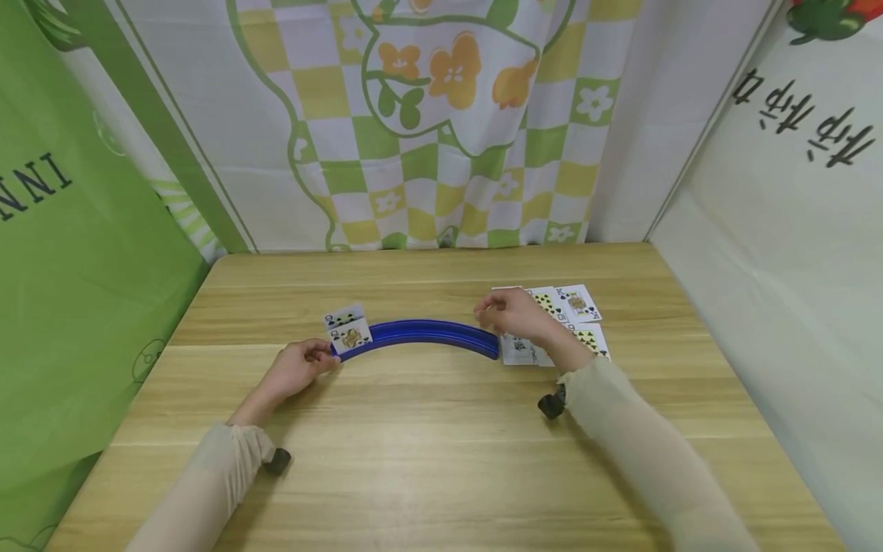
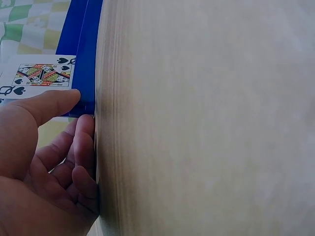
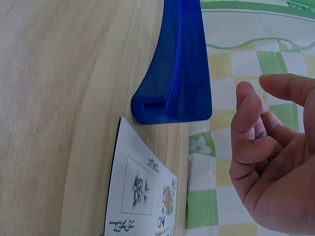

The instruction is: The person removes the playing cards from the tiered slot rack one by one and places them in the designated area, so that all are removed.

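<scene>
A curved blue playing-card holder (image 1: 428, 332) lies across the wooden table. At its left end stands a queen of spades (image 1: 352, 336), with a second black-pip card (image 1: 343, 313) showing behind it. My left hand (image 1: 297, 370) grips that end, thumb at the front face beside the queen and fingers curled at the end edge. Over the holder's right end hovers my right hand (image 1: 520, 313), thumb and forefinger apart with nothing between them, the other fingers loosely bent. Beneath and beside it lie several face-up cards, among them a joker (image 3: 138, 189) and a king (image 1: 578, 304).
The face-up cards sit in two overlapping rows right of the holder, partly hidden by my right hand. A patterned curtain (image 1: 428, 176) hangs behind the table's back edge. Cloth panels stand at left (image 1: 83, 253) and right (image 1: 779, 253). A black wrist device (image 1: 552, 402) hangs under my right sleeve.
</scene>
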`<state>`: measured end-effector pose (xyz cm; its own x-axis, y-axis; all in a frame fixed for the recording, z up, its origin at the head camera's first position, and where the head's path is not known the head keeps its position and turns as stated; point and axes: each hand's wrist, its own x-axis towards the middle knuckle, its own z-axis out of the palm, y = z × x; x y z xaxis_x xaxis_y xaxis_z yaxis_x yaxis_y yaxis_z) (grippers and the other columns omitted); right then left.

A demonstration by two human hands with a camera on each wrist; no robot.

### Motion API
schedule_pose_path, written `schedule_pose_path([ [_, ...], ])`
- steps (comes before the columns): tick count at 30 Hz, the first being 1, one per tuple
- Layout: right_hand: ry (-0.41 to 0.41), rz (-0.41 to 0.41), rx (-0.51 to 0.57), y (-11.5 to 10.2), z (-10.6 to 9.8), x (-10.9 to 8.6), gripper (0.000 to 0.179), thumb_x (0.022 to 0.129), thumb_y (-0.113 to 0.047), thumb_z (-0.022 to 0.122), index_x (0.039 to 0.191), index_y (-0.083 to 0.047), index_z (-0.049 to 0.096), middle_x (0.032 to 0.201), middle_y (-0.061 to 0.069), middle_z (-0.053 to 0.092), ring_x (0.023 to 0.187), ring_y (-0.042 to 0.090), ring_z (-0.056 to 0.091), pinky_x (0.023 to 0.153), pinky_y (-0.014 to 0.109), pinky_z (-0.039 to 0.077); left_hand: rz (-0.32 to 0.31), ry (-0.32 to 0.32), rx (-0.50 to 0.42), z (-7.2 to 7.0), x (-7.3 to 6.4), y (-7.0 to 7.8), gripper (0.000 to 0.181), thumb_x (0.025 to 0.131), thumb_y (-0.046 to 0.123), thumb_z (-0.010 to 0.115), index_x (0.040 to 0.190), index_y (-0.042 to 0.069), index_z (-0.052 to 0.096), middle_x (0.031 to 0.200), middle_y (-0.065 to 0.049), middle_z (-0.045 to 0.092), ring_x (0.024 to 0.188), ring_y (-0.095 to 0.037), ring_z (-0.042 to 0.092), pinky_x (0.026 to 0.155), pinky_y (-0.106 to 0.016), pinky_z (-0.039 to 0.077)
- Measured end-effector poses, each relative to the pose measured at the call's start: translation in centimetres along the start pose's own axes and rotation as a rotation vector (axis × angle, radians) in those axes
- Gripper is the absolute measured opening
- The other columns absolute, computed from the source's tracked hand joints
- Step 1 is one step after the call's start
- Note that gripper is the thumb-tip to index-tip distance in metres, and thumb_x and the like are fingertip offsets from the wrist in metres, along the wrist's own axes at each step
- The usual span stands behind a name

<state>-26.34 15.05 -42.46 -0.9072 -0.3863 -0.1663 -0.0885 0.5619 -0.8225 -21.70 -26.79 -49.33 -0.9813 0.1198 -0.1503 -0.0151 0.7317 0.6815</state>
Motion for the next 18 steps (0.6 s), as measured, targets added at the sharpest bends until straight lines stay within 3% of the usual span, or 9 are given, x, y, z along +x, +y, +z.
schedule_pose_path([
  [10, -0.012, -0.001, 0.025, -0.6, 0.9, 0.5, 0.026, 0.098, -0.024, 0.060, 0.116, -0.006, 0.068, 0.096, 0.010, 0.073, 0.075, 0.021, 0.064, 0.073, 0.040, 0.055, -0.008, -0.003, 0.008, 0.1, 0.0, -0.1, 0.042, 0.092, 0.027, 0.071, 0.120, -0.003, 0.064, 0.097, -0.011, 0.070, 0.084, -0.017, 0.060, 0.070, -0.027, 0.048],
  [18, 0.009, -0.034, -0.006, -1.8, 2.0, 0.7, 0.022, 0.098, -0.025, 0.061, 0.111, -0.011, 0.070, 0.092, 0.009, 0.074, 0.073, 0.023, 0.066, 0.071, 0.039, 0.055, 0.000, 0.004, 0.005, -0.1, -0.4, 0.9, 0.040, 0.092, 0.026, 0.072, 0.117, -0.004, 0.065, 0.094, -0.010, 0.069, 0.081, -0.016, 0.059, 0.070, -0.026, 0.047],
])
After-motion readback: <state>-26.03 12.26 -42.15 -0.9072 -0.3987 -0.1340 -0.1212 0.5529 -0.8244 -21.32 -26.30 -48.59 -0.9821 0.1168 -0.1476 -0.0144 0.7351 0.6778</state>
